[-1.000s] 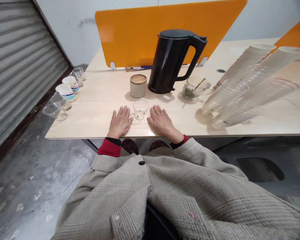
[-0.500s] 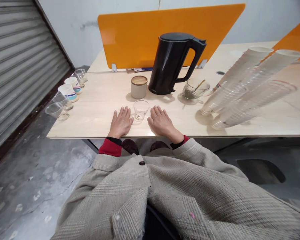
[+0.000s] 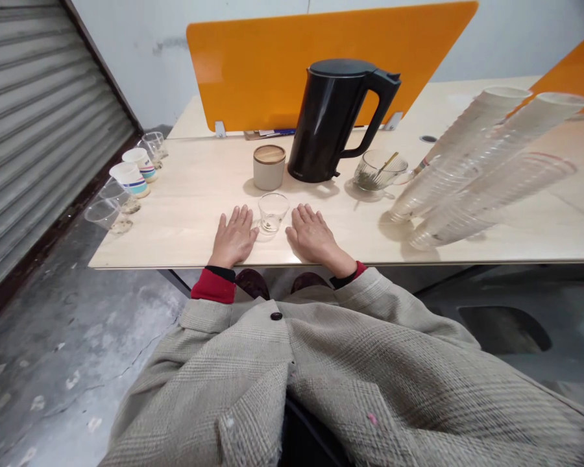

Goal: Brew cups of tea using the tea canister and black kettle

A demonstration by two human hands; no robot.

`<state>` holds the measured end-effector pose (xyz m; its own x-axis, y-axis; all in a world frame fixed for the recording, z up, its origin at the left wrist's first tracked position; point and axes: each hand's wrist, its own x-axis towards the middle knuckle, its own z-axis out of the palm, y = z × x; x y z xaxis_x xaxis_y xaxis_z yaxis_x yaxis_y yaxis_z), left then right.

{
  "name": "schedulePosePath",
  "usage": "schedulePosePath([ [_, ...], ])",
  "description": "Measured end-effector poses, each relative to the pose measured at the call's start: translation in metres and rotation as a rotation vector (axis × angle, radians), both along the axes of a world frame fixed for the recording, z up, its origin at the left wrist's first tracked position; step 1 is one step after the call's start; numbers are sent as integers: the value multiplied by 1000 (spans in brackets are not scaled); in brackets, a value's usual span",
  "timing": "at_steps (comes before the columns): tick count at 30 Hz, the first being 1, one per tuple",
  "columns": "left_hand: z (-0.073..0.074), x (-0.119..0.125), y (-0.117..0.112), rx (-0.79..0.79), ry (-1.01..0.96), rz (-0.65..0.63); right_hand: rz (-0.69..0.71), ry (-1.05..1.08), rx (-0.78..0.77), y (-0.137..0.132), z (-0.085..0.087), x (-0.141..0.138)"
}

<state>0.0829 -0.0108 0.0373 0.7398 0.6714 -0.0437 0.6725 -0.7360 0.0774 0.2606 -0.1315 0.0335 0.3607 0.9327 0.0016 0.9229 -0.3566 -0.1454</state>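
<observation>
My left hand [image 3: 234, 237] lies flat, palm down, on the table [image 3: 194, 220] near its front edge, fingers stretched out. Likewise flat on the tabletop, my right hand [image 3: 313, 236] rests with its fingers extended. Between the two stands a clear plastic cup [image 3: 273, 211] with a few dark bits at its bottom; neither hand grips it. Behind the cup is a grey canister [image 3: 268, 174] with a wooden lid. A black electric kettle [image 3: 324, 123] stands just right of the canister. Further right, a glass cup [image 3: 377, 172] holds dark leaf-like bits and a gold-coloured spoon.
Tall leaning stacks of clear and white cups [image 3: 452, 201] stand on the right. Along the left edge sit several cups, among them a paper cup [image 3: 130, 180] and a clear cup [image 3: 106, 217]. An orange divider [image 3: 253, 71] rises behind the kettle.
The view has tilted very slightly. Both hands and the things on the table stay where they were.
</observation>
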Motion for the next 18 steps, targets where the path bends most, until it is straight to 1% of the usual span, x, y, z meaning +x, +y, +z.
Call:
schedulePosePath([
  [9, -2, 1, 1, -22, -15, 7, -4, 31, -14, 0, 2, -1],
  [12, -3, -1, 3, -45, -47, 8, -7, 38, -12, 0, 3, -2],
  [15, -4, -3, 8, -88, -163, 10, -8, 41, -18, 0, 4, -2],
  [18, -7, 1, 12, -197, -368, 21, -1, 40, -28, 0, 4, -1],
])
